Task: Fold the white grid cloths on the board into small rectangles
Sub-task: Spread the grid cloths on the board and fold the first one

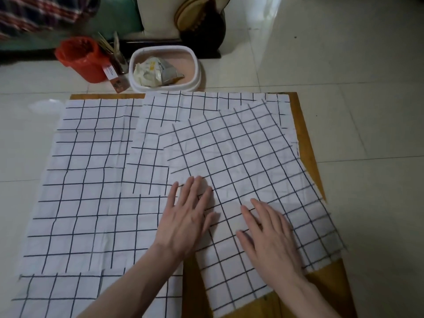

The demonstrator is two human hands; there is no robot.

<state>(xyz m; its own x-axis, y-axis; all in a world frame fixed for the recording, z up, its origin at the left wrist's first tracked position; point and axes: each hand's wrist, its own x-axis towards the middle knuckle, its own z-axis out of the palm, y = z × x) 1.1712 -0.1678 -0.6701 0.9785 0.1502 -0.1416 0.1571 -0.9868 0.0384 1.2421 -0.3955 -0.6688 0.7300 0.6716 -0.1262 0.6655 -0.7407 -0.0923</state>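
Several white cloths with a dark grid lie spread over a wooden board (pixel 305 134) on the floor. The top cloth (pixel 241 157) is skewed and covers the board's right half. My left hand (pixel 185 214) lies flat on its near-left part, fingers straight and spread. My right hand (pixel 268 235) presses flat on the same cloth a little to the right, fingers straight. A larger grid cloth (pixel 87 191) lies flat on the left and hangs past the board's left edge. Another grid cloth (pixel 195 104) shows at the back under the skewed one.
Behind the board stand a white oval basin (pixel 192 63) holding a crumpled bag, a red bucket (pixel 80 58) and a small box. Pale floor tiles surround the board. A sofa and a dark round cushion sit at the far edge.
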